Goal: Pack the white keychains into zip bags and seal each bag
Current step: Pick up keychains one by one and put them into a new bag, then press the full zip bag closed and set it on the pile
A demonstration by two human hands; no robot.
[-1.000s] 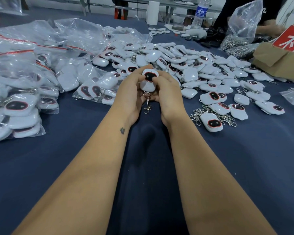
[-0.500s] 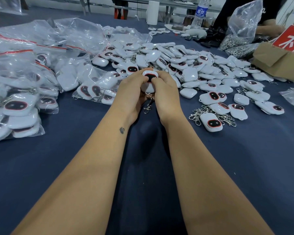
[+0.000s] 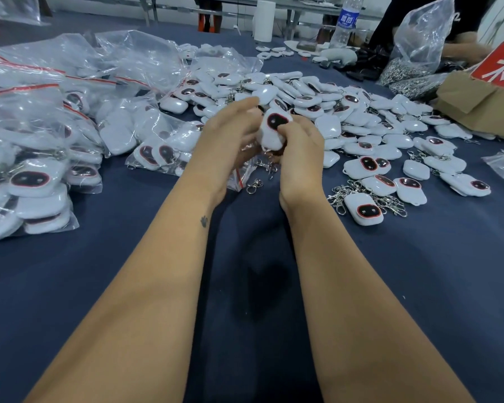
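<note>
A: Step? Where is the piece?

B: Loading. White keychain (image 3: 274,128) at frame centre, above the bench (image 3: 99,286). Right hand (image 3: 300,158) fingers pinch it; left hand (image 3: 230,141) fingers loosely curled at a zip bag (image 3: 239,175), grip unclear.

A: Next?

B: Probably spread the mouth, drop it in, press the seal.

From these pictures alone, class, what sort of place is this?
Probably a small packing workshop. Loose white keychains are heaped on a blue-covered table, filled zip bags are stacked at the left, and a clear sack of metal clasps sits at the back.
</note>
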